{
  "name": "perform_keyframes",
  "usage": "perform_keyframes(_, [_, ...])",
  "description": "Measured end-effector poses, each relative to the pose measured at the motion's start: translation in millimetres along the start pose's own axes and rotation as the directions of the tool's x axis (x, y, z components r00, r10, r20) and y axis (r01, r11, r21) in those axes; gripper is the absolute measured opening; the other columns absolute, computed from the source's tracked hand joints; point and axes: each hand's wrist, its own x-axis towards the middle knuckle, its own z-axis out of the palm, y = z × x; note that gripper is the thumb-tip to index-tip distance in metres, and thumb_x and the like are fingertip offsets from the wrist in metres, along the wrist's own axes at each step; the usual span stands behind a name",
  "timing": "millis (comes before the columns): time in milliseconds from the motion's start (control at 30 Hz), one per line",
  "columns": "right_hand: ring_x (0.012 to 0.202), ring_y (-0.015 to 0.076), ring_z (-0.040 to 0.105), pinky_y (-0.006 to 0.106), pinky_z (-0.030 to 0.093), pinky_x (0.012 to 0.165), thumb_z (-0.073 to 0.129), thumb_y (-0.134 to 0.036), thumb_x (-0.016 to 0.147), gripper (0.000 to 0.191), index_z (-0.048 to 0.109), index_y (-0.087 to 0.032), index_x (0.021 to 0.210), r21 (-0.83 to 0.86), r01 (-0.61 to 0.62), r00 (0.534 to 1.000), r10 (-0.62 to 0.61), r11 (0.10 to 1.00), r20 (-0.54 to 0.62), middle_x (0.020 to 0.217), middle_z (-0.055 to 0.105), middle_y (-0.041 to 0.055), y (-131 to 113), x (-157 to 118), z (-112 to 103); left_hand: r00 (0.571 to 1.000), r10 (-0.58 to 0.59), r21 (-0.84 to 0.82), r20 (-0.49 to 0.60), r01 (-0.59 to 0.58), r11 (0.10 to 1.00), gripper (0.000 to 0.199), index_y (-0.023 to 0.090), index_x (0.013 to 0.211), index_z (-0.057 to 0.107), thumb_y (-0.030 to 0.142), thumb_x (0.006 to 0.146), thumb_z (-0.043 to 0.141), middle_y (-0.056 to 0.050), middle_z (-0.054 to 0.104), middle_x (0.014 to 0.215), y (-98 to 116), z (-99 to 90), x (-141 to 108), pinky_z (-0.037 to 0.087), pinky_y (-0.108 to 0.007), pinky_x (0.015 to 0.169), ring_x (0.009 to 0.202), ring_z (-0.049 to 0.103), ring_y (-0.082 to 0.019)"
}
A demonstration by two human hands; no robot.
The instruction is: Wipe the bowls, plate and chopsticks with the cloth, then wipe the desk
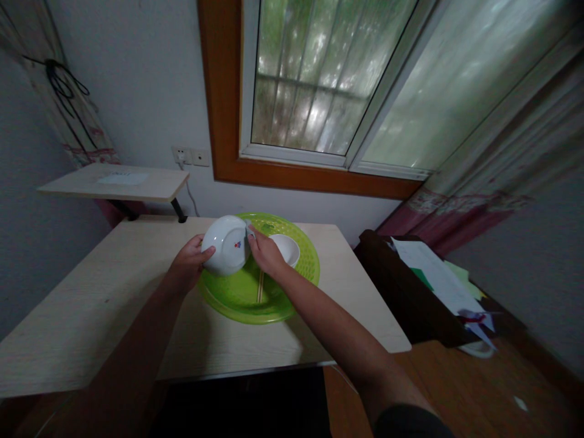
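Note:
My left hand (194, 258) grips the left rim of a white bowl (224, 246), its thumb lying over the near face. The bowl is tilted up above a round green tray (244, 313) and bears a small red and blue print. At the bowl's right edge, my right hand (264, 250) is closed, with a small pale cloth-like piece (249, 229) showing at its fingertips. Behind that hand, a second white bowl (287, 248) rests in the tray, partly hidden. A pair of chopsticks (260, 287) lies in the tray, its far end hidden.
The tray stands on a pale wooden table (365, 304). A small raised shelf (159, 182) with a paper label is at the back left. Wall sockets (190, 156) and a window (314, 91) are behind. To the right, papers (438, 280) lie on a dark brown piece of furniture.

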Motion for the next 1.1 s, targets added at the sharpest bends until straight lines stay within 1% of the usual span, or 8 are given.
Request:
perform_keyframes(133, [0.152, 0.0223, 0.032, 0.045, 0.029, 0.126, 0.036, -0.036, 0.107, 0.053, 0.041, -0.017, 0.155, -0.076, 0.25, 0.968, -0.249, 0.965, 0.02, 0.163, 0.036, 0.0112, -11, -2, 2, 0.999, -0.001, -0.014, 0.037, 0.002, 1.0, 0.061, 0.015, 0.113, 0.058, 0.036, 0.065, 0.087, -0.006, 0.075, 0.086, -5, -0.9, 2, 0.052, -0.029, 0.064, 0.069, 0.068, -0.021])
perform_keyframes(267, [0.158, 0.0205, 0.01, 0.045, 0.022, 0.128, 0.04, -0.028, 0.105, 0.053, 0.037, -0.014, 0.157, -0.132, 0.516, 0.853, -0.496, 0.846, 0.161, 0.166, 0.03, 0.0114, -25, -6, 0, 0.997, 0.05, -0.079, 0.057, -0.046, 0.996, 0.055, 0.014, 0.114, 0.06, 0.031, 0.069, 0.085, -0.007, 0.074, 0.092, -9, -1.9, 4, 0.052, -0.027, 0.069, 0.074, 0.069, -0.019])
perform_keyframes(400, [0.159, 0.019, 0.004, 0.046, 0.02, 0.129, 0.044, -0.023, 0.103, 0.056, 0.035, -0.017, 0.158, -0.153, 0.629, 0.771, -0.584, 0.762, 0.255, 0.167, 0.029, 0.0078, -32, -8, -3, 0.996, 0.068, -0.115, 0.064, -0.06, 0.992, 0.053, 0.016, 0.116, 0.059, 0.028, 0.07, 0.083, -0.006, 0.073, 0.095, -10, -2.7, 5, 0.051, -0.025, 0.068, 0.072, 0.066, -0.015])
perform_keyframes(467, [0.158, 0.0194, 0.006, 0.047, 0.02, 0.129, 0.044, -0.023, 0.103, 0.056, 0.035, -0.018, 0.158, -0.153, 0.621, 0.777, -0.579, 0.769, 0.246, 0.167, 0.03, 0.0076, -29, -7, -5, 0.995, 0.069, -0.098, 0.073, -0.061, 0.993, 0.052, 0.016, 0.116, 0.059, 0.028, 0.071, 0.083, -0.005, 0.073, 0.093, -9, -3.3, 4, 0.051, -0.025, 0.068, 0.071, 0.066, -0.015])
perform_keyframes(633, [0.156, 0.0215, 0.021, 0.049, 0.027, 0.127, 0.042, -0.029, 0.104, 0.053, 0.039, -0.023, 0.157, -0.122, 0.416, 0.908, -0.405, 0.901, 0.102, 0.165, 0.033, 0.0063, -15, -2, -7, 0.998, 0.046, -0.06, 0.036, -0.044, 0.997, 0.051, 0.017, 0.112, 0.059, 0.033, 0.07, 0.084, -0.001, 0.069, 0.078, -3, -4.6, 1, 0.048, -0.025, 0.061, 0.061, 0.061, -0.014])
perform_keyframes(767, [0.151, 0.023, 0.035, 0.047, 0.031, 0.126, 0.041, -0.032, 0.105, 0.051, 0.045, -0.02, 0.154, -0.082, 0.263, 0.964, -0.261, 0.961, 0.042, 0.163, 0.037, 0.01, -7, -2, -5, 0.999, 0.048, -0.054, 0.001, -0.048, 0.997, 0.057, 0.016, 0.112, 0.058, 0.036, 0.066, 0.087, -0.001, 0.069, 0.077, 1, -3.8, -1, 0.048, -0.025, 0.06, 0.062, 0.062, -0.016])
perform_keyframes(900, [0.151, 0.0228, 0.034, 0.045, 0.032, 0.126, 0.04, -0.034, 0.105, 0.052, 0.043, -0.017, 0.154, -0.106, 0.238, 0.971, -0.236, 0.965, 0.032, 0.163, 0.036, 0.0119, -8, -4, -1, 0.999, 0.031, -0.07, -0.012, -0.032, 0.997, 0.061, 0.016, 0.112, 0.057, 0.035, 0.064, 0.088, -0.002, 0.07, 0.079, 1, -1.0, -1, 0.05, -0.026, 0.061, 0.061, 0.063, -0.016])
perform_keyframes(1100, [0.157, 0.0219, 0.018, 0.049, 0.025, 0.128, 0.043, -0.028, 0.103, 0.054, 0.038, -0.022, 0.157, -0.114, 0.44, 0.895, -0.425, 0.891, 0.134, 0.167, 0.029, 0.0062, -19, -5, -6, 0.999, 0.034, -0.07, 0.019, -0.033, 0.997, 0.056, 0.017, 0.109, 0.057, 0.034, 0.065, 0.088, 0.0, 0.069, 0.074, 0, 1.3, -1, 0.049, -0.025, 0.06, 0.056, 0.059, -0.013])
